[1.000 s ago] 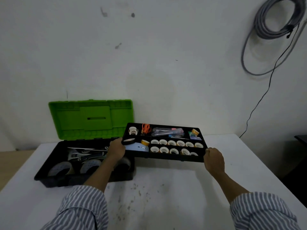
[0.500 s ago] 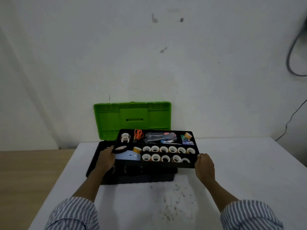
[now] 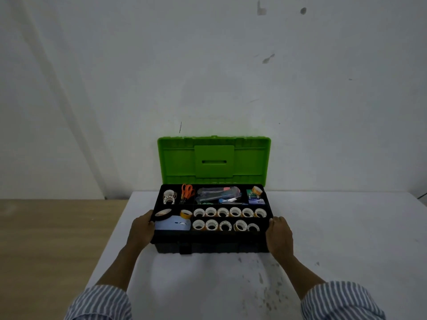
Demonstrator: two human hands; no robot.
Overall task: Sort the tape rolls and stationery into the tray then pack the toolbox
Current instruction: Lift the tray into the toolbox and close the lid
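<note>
Head view shows our tray (image 3: 215, 236) now lying over the open black toolbox (image 3: 219, 247) on the tabletop (image 3: 208, 285); a moment ago we held it in the air, off to the box's right. Our left hand (image 3: 141, 229) and right hand (image 3: 278, 234) grip its two ends, fingers curled round the edges. Tape rolls (image 3: 223, 212) fill the front compartments, with scissors (image 3: 186, 191) behind. Sorting looks finished; we judge that letting go and closing the green lid (image 3: 213, 160) remain.
</note>
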